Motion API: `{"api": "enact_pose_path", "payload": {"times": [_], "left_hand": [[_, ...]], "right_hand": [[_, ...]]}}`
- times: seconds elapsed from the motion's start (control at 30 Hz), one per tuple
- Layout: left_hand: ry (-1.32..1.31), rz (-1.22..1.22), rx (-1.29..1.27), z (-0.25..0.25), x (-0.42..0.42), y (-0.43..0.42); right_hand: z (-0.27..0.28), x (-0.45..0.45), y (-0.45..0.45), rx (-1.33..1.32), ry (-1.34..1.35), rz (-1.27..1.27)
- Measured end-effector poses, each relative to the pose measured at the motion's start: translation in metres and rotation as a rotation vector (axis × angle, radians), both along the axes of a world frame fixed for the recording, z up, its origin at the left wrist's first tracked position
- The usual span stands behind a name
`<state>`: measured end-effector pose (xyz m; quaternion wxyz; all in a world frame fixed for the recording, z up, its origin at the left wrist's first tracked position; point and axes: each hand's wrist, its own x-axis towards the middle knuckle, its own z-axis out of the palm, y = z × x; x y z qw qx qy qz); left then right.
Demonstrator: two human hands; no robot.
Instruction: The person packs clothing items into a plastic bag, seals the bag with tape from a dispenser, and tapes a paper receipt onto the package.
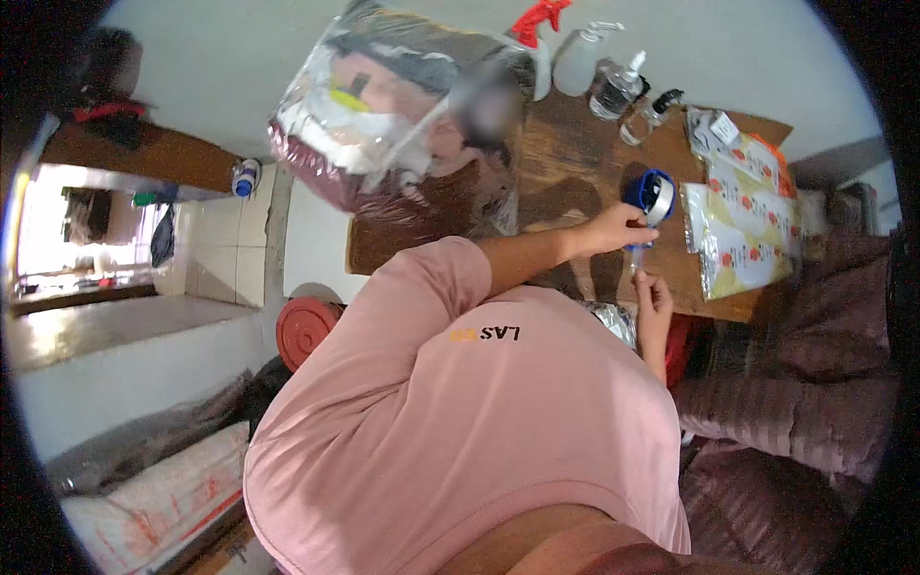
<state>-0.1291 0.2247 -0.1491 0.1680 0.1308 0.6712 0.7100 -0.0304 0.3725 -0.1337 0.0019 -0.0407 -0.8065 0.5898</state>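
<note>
My left hand (613,231) reaches across from the left over the wooden table (565,153), its fingers closed on a blue tape dispenser (655,195) with a pale roll in it. Just below it is my right hand (654,295), with thumb and finger pinched at a clear strip (638,259) that runs down from the dispenser. Right of both hands lie flat printed plastic packets (743,230). A crinkled silvery clear wrapper (614,321) shows at the table's near edge, partly hidden by my shirt.
A large plastic-wrapped bundle (383,125) stands on the table's left. Along the wall are a red-topped spray bottle (540,57), a pump bottle (577,65) and two small clear bottles (616,94). A red round lid (307,331) is left of my body; dark striped fabric (776,412) lies right.
</note>
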Motion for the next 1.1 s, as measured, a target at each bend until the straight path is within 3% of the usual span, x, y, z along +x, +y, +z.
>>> {"api": "enact_pose_path", "payload": {"times": [0.1,0.17,0.23,0.3,0.33,0.43,0.53,0.77,0.97,1.1], "left_hand": [[0.216,0.137,0.094,0.082,0.016,-0.039],[0.686,0.365,-0.133,0.128,0.029,-0.072],[0.985,0.595,-0.147,0.157,0.040,-0.100],[1.167,0.806,-0.370,0.181,0.056,-0.134],[1.348,0.880,-0.246,0.175,0.054,-0.150],[1.310,1.031,-0.578,0.194,0.090,-0.201],[1.245,1.208,-0.595,0.192,0.114,-0.231],[0.645,1.310,0.173,0.174,0.144,-0.251],[0.309,1.422,0.022,0.163,0.146,-0.267],[0.394,1.504,-0.109,0.145,0.134,-0.274]], "right_hand": [[0.055,-0.016,-0.016,0.033,0.115,0.084],[0.085,-0.035,-0.031,0.044,0.231,0.200],[0.123,-0.052,-0.056,0.057,0.286,0.328],[0.168,-0.061,-0.090,0.226,0.450,0.477],[0.186,-0.064,-0.106,0.318,0.504,0.545],[0.220,-0.077,-0.156,0.309,0.736,0.856],[0.240,-0.083,-0.203,0.340,0.837,1.062],[0.261,-0.111,-0.290,0.458,0.919,1.420],[0.260,-0.139,-0.347,0.561,0.872,1.656],[0.256,-0.151,-0.370,0.632,0.736,1.764]]}}
